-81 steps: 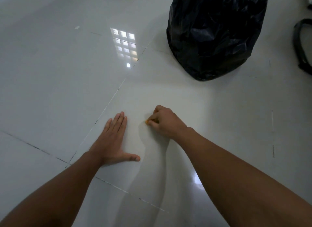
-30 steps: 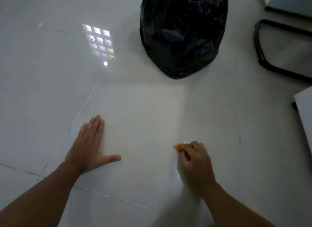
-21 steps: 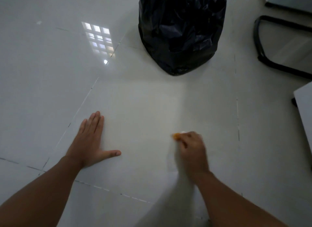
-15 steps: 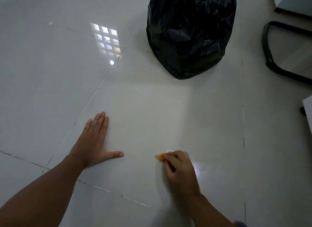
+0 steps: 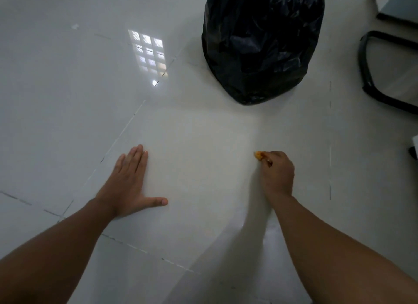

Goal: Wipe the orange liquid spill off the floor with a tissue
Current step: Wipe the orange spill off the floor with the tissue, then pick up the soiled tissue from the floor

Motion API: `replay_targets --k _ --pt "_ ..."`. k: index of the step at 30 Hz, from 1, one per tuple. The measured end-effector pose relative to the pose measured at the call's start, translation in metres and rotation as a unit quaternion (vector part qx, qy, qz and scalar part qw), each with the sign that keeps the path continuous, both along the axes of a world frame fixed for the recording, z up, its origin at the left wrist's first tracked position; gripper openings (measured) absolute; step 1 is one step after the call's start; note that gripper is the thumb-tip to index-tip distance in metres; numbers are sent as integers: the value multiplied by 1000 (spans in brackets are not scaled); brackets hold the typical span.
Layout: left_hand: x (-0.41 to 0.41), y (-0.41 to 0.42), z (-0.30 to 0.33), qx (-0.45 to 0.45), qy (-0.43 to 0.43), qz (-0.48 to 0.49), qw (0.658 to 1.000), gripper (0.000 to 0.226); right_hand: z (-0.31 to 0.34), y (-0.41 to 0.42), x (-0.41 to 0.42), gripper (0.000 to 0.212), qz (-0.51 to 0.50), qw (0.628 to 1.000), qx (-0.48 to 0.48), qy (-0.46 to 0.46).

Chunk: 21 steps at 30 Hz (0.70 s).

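Observation:
My right hand [image 5: 276, 173] is closed around a small tissue [image 5: 258, 155] stained orange, which pokes out past my fingertips and presses against the glossy white floor tiles [image 5: 199, 145]. My left hand [image 5: 129, 184] lies flat on the floor to the left, palm down, fingers together and thumb spread out. No orange liquid shows on the tiles between or around my hands; most of the tissue is hidden inside my fist.
A black bin bag [image 5: 260, 43] stands on the floor straight ahead. A black chair base [image 5: 371, 77] curves along the right edge, with a grey object [image 5: 398, 7] at the top right corner. A window reflection [image 5: 148, 52] shines on the tiles.
My right hand has slid the tissue across the floor, first from beside my left hand to the right, then back and forth; now it sits farther right and forward. My left hand stays planted.

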<state>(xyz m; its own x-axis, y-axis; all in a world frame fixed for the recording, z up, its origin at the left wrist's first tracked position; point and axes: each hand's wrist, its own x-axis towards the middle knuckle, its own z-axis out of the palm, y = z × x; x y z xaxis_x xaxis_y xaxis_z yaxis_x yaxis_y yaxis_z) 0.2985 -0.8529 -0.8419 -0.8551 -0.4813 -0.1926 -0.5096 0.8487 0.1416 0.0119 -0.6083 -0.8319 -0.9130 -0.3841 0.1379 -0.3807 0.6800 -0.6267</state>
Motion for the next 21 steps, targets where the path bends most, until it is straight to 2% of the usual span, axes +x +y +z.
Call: replay_targets --k 5,8,11,13,18,21 --pt "1 -1 -2 -1 -4 -1 1000 146 -3 -24 85 9 101 995 -22 8" --pt "-2 2 1 12 -7 7 1000 149 0 -26 113 8 185 982 -13 -25" --pt "-4 4 8 23 -23 13 999 148 13 -29 97 10 233 970 23 -61" --pt "-5 4 12 47 -3 17 999 142 26 -32 75 11 247 965 47 -79" --pt "-35 3 29 72 58 -1 996 122 58 -43 23 13 216 967 73 -115" --pt "-62 2 49 103 73 22 992 94 74 -50 -7 12 204 966 95 -127"
